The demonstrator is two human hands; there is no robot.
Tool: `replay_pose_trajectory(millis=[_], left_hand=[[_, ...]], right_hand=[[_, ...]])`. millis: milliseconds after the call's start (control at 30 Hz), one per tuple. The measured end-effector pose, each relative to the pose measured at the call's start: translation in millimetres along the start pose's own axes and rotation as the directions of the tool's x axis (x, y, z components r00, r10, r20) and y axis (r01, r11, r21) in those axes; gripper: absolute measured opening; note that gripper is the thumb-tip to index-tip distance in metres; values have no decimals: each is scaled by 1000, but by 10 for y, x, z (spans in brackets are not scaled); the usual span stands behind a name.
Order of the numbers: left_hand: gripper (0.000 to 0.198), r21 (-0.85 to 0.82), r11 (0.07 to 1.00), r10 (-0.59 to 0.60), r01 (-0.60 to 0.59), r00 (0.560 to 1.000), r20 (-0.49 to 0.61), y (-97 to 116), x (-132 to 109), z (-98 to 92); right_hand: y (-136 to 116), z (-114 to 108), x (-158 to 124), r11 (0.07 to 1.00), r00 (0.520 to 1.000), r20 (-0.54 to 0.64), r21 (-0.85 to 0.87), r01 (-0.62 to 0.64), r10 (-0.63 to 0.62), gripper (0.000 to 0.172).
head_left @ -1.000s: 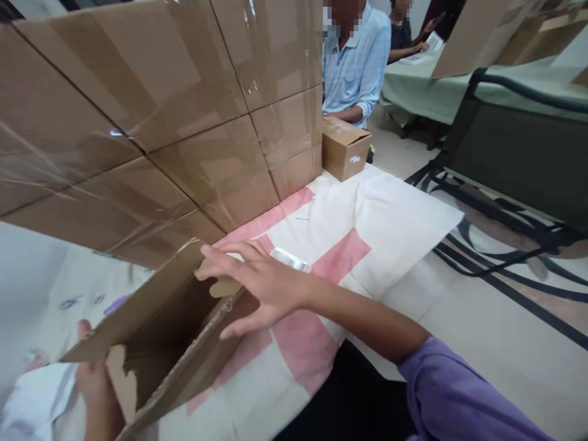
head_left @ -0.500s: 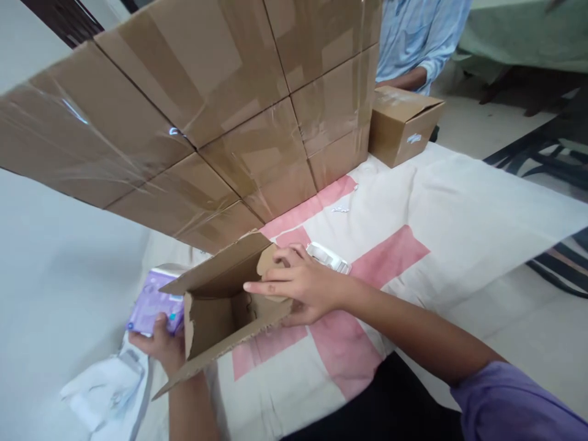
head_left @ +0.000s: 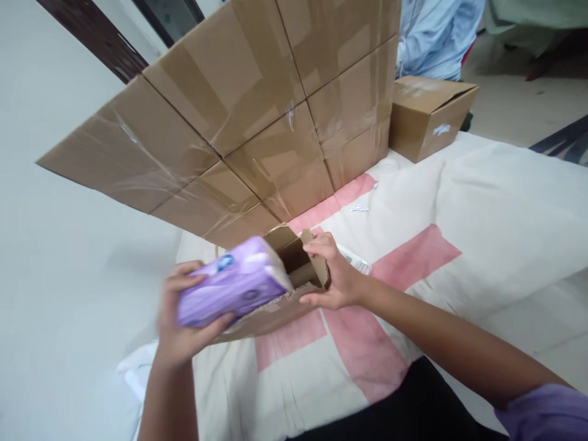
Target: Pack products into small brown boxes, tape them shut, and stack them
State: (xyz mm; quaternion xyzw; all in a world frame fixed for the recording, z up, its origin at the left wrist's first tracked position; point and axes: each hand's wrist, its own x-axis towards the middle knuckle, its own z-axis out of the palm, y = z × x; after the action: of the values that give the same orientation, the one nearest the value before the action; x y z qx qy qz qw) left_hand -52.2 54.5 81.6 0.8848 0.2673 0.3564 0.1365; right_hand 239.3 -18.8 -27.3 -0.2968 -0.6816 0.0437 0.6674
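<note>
My left hand is wrapped round a purple plastic-wrapped pack, somewhat blurred, its kind unclear. The pack is tilted over the opening of a small cardboard box and covers much of it. My right hand grips the box's right end, with the fingers on a raised flap and the thumb on the near side. Inside, the part of the box that shows is bare brown card. Just behind my right hand lies a white plastic item, partly hidden by it.
A tall wall of taped cardboard boxes stands behind. A closed box sits at the right end, by a person in a light blue shirt. Pink-and-white cloth covers the surface. White plastic lies at the lower left.
My left hand has lifted the purple pack from beside the box and brought it right, over the opening. My right hand has stayed at the box's right end. The view has shifted slightly.
</note>
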Motion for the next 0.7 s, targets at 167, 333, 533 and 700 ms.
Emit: replay_pose_trajectory(millis=[167,333,533,700], left_hand=[[41,-163,986,11,31,967,254,-38,267,222],[47,-199,980,26,-16,999,46,-45,148,275],[48,-174,985,-34,-13,963,-266,-49,3,218],[29,39,983,184,-180,959,-218,14,-22,98]], right_hand=[[10,-31,-19,996,994,-61,37,-85,87,74],[0,-36,-2,995,993,-67,14,-99,100,70],[-3,-33,12,998,990,-120,11,-69,70,54],[-13,-45,16,995,983,-157,31,-92,95,45]])
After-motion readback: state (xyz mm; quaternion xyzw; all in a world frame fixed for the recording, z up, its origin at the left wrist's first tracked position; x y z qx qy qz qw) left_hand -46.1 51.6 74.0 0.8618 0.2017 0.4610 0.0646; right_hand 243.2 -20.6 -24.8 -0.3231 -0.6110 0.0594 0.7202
